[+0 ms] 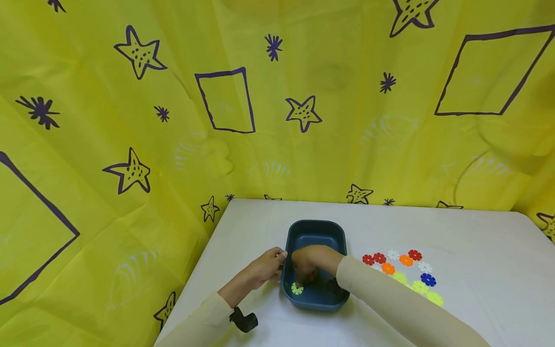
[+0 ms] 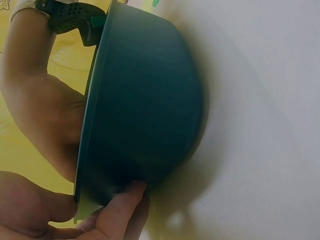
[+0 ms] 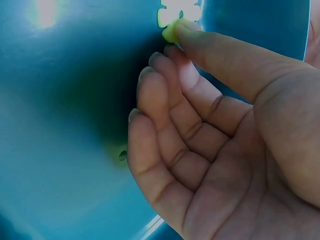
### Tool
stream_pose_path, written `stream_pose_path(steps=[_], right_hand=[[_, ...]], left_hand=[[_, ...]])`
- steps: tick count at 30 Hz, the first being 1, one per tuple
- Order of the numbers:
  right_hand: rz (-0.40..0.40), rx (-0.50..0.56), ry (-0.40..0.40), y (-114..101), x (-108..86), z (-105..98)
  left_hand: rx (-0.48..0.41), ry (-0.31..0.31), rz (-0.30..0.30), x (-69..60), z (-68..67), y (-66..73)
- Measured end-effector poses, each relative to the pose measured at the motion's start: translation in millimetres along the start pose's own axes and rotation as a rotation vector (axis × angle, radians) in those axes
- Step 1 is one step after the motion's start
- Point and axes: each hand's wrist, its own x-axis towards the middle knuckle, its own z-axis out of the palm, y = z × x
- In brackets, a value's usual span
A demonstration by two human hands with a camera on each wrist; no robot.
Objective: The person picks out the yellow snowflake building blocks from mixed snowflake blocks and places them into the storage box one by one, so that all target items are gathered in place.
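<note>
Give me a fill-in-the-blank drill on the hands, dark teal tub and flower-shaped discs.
The ____ hand holds the dark teal, rounded-rectangular tub from outside.
Inside it, the right hand touches a flower-shaped disc coloured ____.
In the head view, loose, variously coloured discs lie to the tub's ____.
Exactly one visible disc there is coloured ____.

Missing words: left; yellow-green; right; blue.

The left arm (image 1: 208, 313) reaches to the left side of the tub (image 1: 315, 307); the left hand (image 1: 265, 267) grips there, thumb (image 2: 57, 206) at the rim, fingers (image 2: 119, 212) against the outer wall. The right arm (image 1: 403, 301) crosses the tub's right rim; the right hand (image 1: 313, 259) hangs inside, thumb and index finger in a pinch, the remaining fingers loosely bent.
</note>
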Motion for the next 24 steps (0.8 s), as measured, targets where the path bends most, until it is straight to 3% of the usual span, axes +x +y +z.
stream_pose_path(steps=[7, 13, 19, 24], right_hand=[[0.014, -0.030, 0.025, 1, -2.0, 2], [0.019, -0.048, 0.052, 7, -7.9, -12], [-0.044, -0.102, 0.170, 24, -24.9, -37], [-0.109, -0.086, 0.252, 46, -45.7, -56]], left_hand=[[0.023, 0.007, -0.014, 0.2, 0.1, -0.7], [0.026, -0.003, -0.003, 2.8, -0.4, 0.2], [0.031, -0.001, 0.003, 3.0, -0.7, 0.0], [0.054, 0.025, -0.010, 0.9, -0.3, 0.1]])
